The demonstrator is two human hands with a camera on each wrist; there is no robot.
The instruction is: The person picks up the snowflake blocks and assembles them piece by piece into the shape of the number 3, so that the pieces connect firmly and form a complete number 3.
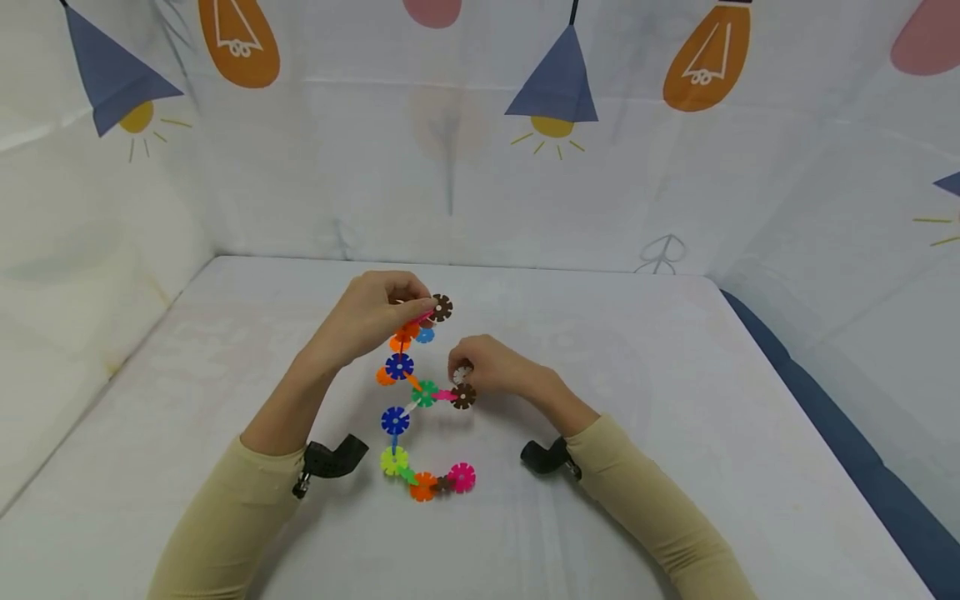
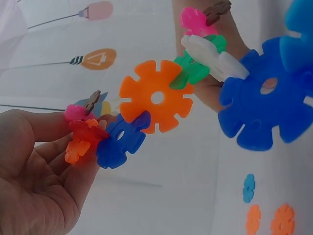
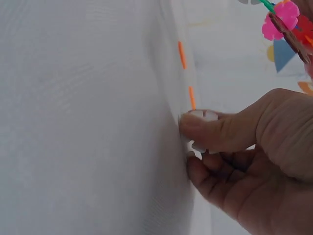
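A chain of coloured, notched plastic snowflake discs runs down the table in the head view, from a dark blue disc to a pink disc. A side branch leads through a green disc to a brown disc. My left hand pinches the chain's far end around its pink and red discs; another brown disc sticks out beyond the fingertips. Thumb and fingers of my right hand pinch a white disc, close beside the side branch's brown disc and low over the table.
Loose discs lie on the white table beyond the chain: a light blue disc and two orange ones, including an orange disc. White printed cloth hangs behind. Both wrists carry black camera mounts.
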